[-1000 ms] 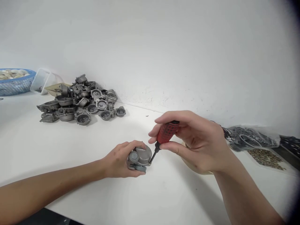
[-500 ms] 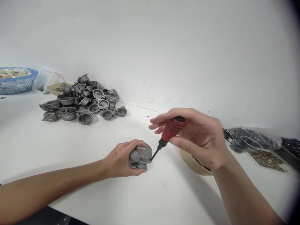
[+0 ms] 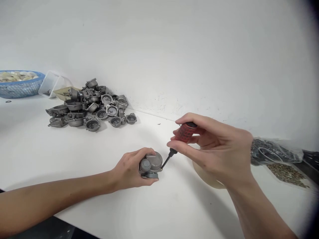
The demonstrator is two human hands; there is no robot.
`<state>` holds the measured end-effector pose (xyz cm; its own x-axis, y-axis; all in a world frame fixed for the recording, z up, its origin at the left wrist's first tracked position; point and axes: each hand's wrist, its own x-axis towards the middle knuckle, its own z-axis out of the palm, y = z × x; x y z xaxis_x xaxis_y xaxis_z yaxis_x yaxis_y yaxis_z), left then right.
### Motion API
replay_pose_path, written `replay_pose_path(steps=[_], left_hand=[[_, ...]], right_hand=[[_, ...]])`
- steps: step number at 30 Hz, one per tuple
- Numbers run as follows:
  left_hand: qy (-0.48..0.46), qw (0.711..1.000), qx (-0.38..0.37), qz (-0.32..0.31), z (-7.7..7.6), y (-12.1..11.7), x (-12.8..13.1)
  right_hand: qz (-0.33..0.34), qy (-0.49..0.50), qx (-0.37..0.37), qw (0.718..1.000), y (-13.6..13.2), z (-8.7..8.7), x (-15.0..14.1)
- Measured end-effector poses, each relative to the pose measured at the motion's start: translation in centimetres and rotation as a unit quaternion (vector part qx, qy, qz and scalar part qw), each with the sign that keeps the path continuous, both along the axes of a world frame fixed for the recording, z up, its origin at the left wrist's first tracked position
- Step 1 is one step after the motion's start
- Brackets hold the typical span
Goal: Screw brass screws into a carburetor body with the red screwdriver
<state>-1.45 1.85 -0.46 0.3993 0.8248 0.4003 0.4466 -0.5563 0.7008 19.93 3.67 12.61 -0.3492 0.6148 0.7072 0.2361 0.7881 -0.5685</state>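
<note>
My left hand (image 3: pixel 129 169) is wrapped round a grey metal carburetor float bowl assembly (image 3: pixel 155 161) and steadies it on the white table (image 3: pixel 159 209). In my right hand (image 3: pixel 216 149) is a screwdriver with a red and black handle (image 3: pixel 184 132), held between thumb and fingers. The screwdriver slants down to the left, its tip at a small screw (image 3: pixel 161 169) on the right corner of the carburetor part. My left palm hides the far side of that part.
Behind to the left lies a heap of similar carburetor parts (image 3: pixel 92 124). Beyond it are a clear plastic box (image 3: pixel 51 83) and a blue basket (image 3: pixel 22 89). A round tub (image 3: pixel 203 174) is partly behind my right hand. Small screws (image 3: pixel 289 174) and bagged black parts (image 3: pixel 276 152) lie far right.
My right hand has shifted right and its fingers have closed further round the screwdriver handle. The tip stays at the same corner. The view has shifted slightly.
</note>
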Motion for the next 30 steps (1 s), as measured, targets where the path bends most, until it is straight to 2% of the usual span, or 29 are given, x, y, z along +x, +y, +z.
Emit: replay_pose_path(steps=[2, 3, 6, 8, 10, 14, 16, 18, 22, 24, 27, 30], left_hand=[[-0.004, 1.0, 0.01, 0.002, 0.0, 0.2, -0.1], [-0.006, 1.0, 0.015, -0.003, 0.0, 0.3, -0.2], [-0.009, 0.999, 0.014, -0.033, 0.1, 0.7, -0.5], [-0.008, 0.999, 0.002, -0.044, 0.2, 0.8, -0.6], [-0.004, 0.999, 0.0, -0.036, 0.3, 0.8, -0.6], [-0.002, 1.0, 0.018, -0.015, 0.1, 0.6, -0.5], [-0.002, 1.0, 0.02, -0.02, 0.0, 0.7, -0.5], [-0.003, 0.999, 0.023, -0.033, 0.0, 0.8, -0.6], [-0.004, 0.998, 0.033, -0.056, -0.1, 1.1, -0.7], [-0.002, 0.997, 0.044, -0.059, -0.1, 1.0, -0.7], [-0.002, 0.998, 0.034, -0.044, -0.1, 0.9, -0.6], [-0.005, 0.999, 0.001, -0.035, 0.1, 0.8, -0.6]], right_hand=[[0.001, -0.018, 0.005, 1.0, 0.0, 0.0, -0.1], [0.025, -0.019, 0.001, 0.999, 0.1, 0.0, -0.1], [0.152, -0.006, -0.028, 0.988, 0.5, -0.3, 0.6], [0.206, 0.004, -0.048, 0.977, 0.7, -0.5, 1.1], [0.195, 0.016, -0.049, 0.979, 0.8, -0.6, 1.3], [0.099, 0.034, -0.027, 0.994, 1.0, -0.6, 0.7], [0.07, 0.031, -0.042, 0.996, 1.3, -0.7, 0.4], [0.082, 0.03, -0.061, 0.994, 1.4, -0.8, 0.3], [0.164, 0.005, -0.113, 0.98, 1.2, -0.8, 0.8], [0.15, 0.009, -0.103, 0.983, 1.0, -0.8, 0.8], [0.089, 0.032, -0.051, 0.994, 1.2, -0.8, 0.5], [0.083, 0.025, -0.027, 0.996, 1.5, -1.0, 0.3]])
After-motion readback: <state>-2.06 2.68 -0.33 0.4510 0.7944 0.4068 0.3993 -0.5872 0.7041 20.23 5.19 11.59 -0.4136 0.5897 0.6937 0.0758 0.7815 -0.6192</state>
